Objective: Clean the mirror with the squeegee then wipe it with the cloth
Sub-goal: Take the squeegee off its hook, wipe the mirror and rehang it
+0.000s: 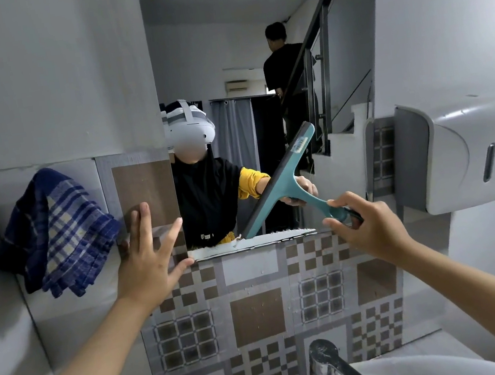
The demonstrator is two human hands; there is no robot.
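Squeegee (283, 179), teal with a dark rubber blade, sits in the middle of the frame, tilted so the blade runs from the upper right down to the lower left, its edge laid against the mirror (254, 60) glass. The blade's lower tip is right at the mirror's bottom edge, where a white chipped strip runs along. The right hand (367, 225) holds the handle's end at the right of center, fingers and thumb curled round it. The left hand (148, 257) is at the left of center, fingers spread wide and straight, pressed flat on the patterned tile wall (255, 306) with the thumb tip touching the mirror's lower left corner. The cloth (57, 234), a blue and cream plaid one, hangs bunched on the wall at the left of the frame, just beside the left hand's fingertips. A white dispenser (462, 152) is mounted at the right edge. A chrome faucet (326, 369) and a bit of white basin rim show at the bottom. The mirror reflects 1 person standing on a staircase.
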